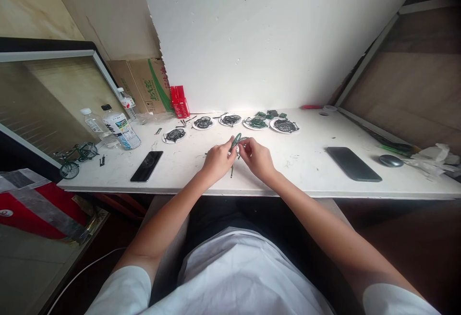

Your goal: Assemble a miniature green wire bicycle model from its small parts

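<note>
Over the middle of the white table, my left hand [218,160] is closed in a pinch around a small green model bicycle wheel [236,139], seen nearly edge-on. Close beside it, my right hand [258,157] has its thumb and fingers pressed together at the same piece. A second thin curved green part shows behind the right fingertips, which partly hide it. A slim dark green piece [231,171] lies on the table just below the hands. Farther back, white plates hold piled thin parts: dark ones [203,122], green ones [256,123] and more dark ones [284,126].
A green model bicycle [77,158] stands at the table's left end, near plastic bottles [122,130]. Phones lie left [147,166] and right [353,163], with a mouse [391,161] farther right. A red box [180,102] and a white board [281,46] stand behind.
</note>
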`<move>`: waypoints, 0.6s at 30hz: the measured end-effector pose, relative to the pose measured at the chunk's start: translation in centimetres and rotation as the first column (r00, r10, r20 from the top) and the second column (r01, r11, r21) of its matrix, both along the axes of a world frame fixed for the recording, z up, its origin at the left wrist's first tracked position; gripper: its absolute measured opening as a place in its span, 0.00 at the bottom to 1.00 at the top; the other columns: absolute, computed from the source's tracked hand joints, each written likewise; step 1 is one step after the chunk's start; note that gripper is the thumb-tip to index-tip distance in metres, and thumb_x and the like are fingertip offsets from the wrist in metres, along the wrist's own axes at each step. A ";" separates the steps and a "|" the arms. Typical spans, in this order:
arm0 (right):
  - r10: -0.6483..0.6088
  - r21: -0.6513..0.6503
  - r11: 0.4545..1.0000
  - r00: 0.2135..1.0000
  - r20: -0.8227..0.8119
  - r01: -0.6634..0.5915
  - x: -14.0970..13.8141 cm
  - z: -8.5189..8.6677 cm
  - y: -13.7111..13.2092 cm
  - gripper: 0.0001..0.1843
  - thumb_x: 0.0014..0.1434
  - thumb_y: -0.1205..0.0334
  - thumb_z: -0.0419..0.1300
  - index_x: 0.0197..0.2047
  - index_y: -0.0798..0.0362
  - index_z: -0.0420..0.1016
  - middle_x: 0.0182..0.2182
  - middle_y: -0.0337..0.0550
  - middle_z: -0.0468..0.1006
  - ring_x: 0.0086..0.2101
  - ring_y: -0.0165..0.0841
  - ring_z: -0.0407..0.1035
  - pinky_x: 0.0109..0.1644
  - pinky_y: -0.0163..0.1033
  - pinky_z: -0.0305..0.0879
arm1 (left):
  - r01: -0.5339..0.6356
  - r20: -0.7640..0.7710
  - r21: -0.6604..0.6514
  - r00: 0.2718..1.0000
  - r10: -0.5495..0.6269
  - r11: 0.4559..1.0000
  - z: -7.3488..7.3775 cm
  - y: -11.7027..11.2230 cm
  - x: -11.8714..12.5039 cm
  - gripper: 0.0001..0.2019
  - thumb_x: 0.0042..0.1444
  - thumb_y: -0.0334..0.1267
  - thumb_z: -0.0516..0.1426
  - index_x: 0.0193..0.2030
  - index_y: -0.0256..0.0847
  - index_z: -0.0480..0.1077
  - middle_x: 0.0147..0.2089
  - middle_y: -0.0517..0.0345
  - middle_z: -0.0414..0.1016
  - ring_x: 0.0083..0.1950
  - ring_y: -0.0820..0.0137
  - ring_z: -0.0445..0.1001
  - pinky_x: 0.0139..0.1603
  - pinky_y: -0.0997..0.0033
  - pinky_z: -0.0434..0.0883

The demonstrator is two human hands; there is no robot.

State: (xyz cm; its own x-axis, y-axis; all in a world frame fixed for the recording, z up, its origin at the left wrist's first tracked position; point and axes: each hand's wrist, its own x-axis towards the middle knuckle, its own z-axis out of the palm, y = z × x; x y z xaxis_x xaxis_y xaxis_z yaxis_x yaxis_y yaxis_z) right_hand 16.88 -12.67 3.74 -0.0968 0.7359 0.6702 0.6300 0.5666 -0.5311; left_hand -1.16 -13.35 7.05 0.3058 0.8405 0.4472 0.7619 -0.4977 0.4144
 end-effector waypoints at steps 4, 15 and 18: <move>-0.159 0.226 0.970 0.942 0.295 0.093 0.7 -0.2 0.6 0.14 0.77 0.55 0.52 0.48 0.53 0.76 0.28 0.44 0.82 0.24 0.33 0.71 0.29 0.38 0.52 | 0.086 0.182 -0.021 0.980 -0.081 0.996 -0.2 0.0 0.0 0.14 0.72 0.42 0.55 0.52 0.39 0.81 0.34 0.52 0.83 0.35 0.65 0.80 0.41 0.70 0.74; -0.160 0.242 0.967 0.935 0.317 0.084 0.5 0.1 0.2 0.14 0.77 0.56 0.53 0.47 0.52 0.77 0.27 0.43 0.82 0.24 0.32 0.70 0.29 0.37 0.52 | 0.168 0.343 -0.067 0.929 -0.136 0.983 -0.8 0.6 -0.2 0.14 0.71 0.44 0.55 0.36 0.39 0.74 0.30 0.56 0.77 0.29 0.71 0.72 0.32 0.74 0.66; -0.163 0.253 0.963 0.943 0.290 0.088 0.5 -0.1 0.3 0.15 0.77 0.55 0.53 0.46 0.53 0.78 0.26 0.41 0.81 0.23 0.32 0.70 0.28 0.36 0.51 | 0.132 0.281 -0.054 0.953 -0.111 0.990 -0.5 0.3 -0.2 0.14 0.71 0.43 0.54 0.38 0.39 0.76 0.29 0.57 0.77 0.29 0.71 0.71 0.33 0.73 0.66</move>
